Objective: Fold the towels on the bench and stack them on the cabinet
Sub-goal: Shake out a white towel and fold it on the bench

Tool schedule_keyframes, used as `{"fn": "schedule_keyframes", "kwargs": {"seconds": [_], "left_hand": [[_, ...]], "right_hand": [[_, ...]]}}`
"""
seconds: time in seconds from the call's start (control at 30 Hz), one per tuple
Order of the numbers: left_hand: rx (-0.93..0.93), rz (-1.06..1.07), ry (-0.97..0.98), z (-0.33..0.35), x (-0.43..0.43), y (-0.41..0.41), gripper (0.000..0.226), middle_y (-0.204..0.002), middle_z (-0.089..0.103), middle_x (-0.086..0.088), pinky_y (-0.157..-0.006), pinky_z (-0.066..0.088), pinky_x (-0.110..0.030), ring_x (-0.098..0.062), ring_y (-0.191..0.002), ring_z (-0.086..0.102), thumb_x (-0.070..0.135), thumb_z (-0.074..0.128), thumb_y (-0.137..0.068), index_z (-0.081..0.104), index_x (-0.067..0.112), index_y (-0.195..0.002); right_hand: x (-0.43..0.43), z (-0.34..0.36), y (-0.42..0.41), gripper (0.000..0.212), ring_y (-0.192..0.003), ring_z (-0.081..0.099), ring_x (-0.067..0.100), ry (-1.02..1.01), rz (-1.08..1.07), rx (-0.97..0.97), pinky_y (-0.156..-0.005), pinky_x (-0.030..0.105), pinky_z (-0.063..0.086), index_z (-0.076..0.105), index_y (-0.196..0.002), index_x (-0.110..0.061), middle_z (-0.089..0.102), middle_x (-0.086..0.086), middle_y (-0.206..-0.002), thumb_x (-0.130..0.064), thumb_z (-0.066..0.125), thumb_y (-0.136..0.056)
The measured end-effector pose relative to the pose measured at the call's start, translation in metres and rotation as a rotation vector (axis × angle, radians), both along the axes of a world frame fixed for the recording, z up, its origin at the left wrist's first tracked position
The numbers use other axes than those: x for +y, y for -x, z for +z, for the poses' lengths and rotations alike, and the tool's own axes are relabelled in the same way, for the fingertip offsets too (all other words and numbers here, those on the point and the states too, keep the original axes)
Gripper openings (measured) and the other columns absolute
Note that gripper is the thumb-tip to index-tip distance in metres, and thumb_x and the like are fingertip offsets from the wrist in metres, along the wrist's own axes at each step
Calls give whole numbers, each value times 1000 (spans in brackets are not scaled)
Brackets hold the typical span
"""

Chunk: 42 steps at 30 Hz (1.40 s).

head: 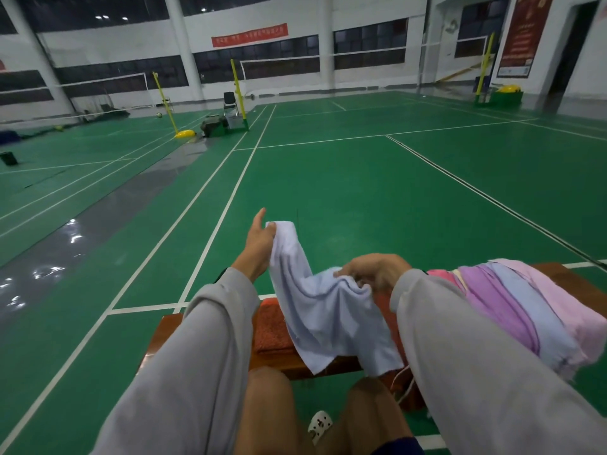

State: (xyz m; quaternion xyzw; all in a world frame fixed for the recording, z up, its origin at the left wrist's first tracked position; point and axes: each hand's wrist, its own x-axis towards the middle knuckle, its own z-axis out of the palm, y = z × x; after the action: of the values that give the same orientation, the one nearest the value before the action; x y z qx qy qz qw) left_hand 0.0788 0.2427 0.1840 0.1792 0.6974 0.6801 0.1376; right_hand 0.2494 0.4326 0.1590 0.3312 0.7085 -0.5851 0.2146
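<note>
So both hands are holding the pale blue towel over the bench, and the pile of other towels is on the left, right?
Wrong side: the head view shows the pile of other towels on the right part of the bench, beyond the right hand. The left hand and right hand do both hold the pale blue towel over it.

This is an indoor badminton hall. Green court flooring (328, 178) marked with white boundary lines (230, 198) stretches across several courts, and yellow net posts (237, 93) carry white-edged nets (279, 62) between them. High white walls hold rows of dark windows (369, 44) and a red banner (249, 35), with tall white columns (182, 44) between. A wooden bench (162, 330) stands at the court's edge.
</note>
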Motion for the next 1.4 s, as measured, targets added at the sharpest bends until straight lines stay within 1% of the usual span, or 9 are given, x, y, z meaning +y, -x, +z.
{"fn": "schedule_keyframes", "kwargs": {"seconds": [0.27,0.57,0.77,0.87,0.93,1.0,1.07,1.23,1.4], "left_hand": [[246,-45,295,-1,-3,5,53,-166,28,-8,-122,29,-44,-28,-152,28,14,39,-110,27,24,-161],[-379,-278,-108,18,-29,21,86,-163,25,-25,-89,57,-43,-36,-132,52,-3,61,-98,11,19,-164],[-217,-450,-12,8,-38,20,114,-141,34,-9,-79,52,-50,-41,-111,56,-32,46,-84,19,50,-158],[-12,-222,161,8,-31,26,93,-139,49,-25,-100,53,-49,-36,-110,62,-26,49,-87,31,28,-160],[-140,5,-225,19,-30,31,71,-140,52,-21,-87,60,-38,-26,-94,69,-8,57,-98,33,21,-159],[-364,-44,-511,19,-29,29,58,-137,60,-19,-89,59,-45,-27,-103,71,33,60,-103,39,19,-155],[-477,-240,-309,-9,-32,16,68,-128,69,-15,-94,56,-46,-28,-113,70,65,56,-95,61,14,-140],[-479,-158,-54,-41,-39,27,57,-133,62,-29,-101,54,-50,-36,-112,67,32,77,-89,63,-9,-127],[-299,-28,-47,28,-42,50,48,-115,73,-21,-78,62,-44,-32,-93,72,24,80,-88,64,-5,-122]], "right_hand": [[7,26,19,38,-69,66,20,267,-315,436,-65,30,56,65,-86,-7,68,9,-78,-40,56,-102],[22,35,32,40,-90,73,29,230,-555,685,-83,43,62,67,-114,-2,76,15,-104,-37,71,-96],[28,56,40,35,-89,72,29,277,-655,690,-79,43,61,62,-125,1,73,17,-105,-8,71,-93],[26,74,42,37,-92,71,27,329,-628,776,-82,43,61,57,-127,-1,72,14,-105,-5,71,-93],[31,80,42,49,-103,70,29,377,-659,913,-93,48,59,54,-135,-6,69,16,-120,-13,75,-92],[30,78,40,54,-106,70,29,436,-564,922,-98,49,56,61,-134,-9,70,17,-125,-33,78,-89],[19,62,34,53,-103,72,25,307,-362,658,-99,44,56,71,-119,-8,76,12,-113,-50,75,-87],[27,53,37,20,-87,68,25,319,-473,634,-76,37,59,60,-111,-3,71,17,-107,-22,55,-106],[35,62,36,35,-91,72,22,348,-463,672,-77,36,56,66,-112,-14,72,11,-112,-41,43,-109]]}}
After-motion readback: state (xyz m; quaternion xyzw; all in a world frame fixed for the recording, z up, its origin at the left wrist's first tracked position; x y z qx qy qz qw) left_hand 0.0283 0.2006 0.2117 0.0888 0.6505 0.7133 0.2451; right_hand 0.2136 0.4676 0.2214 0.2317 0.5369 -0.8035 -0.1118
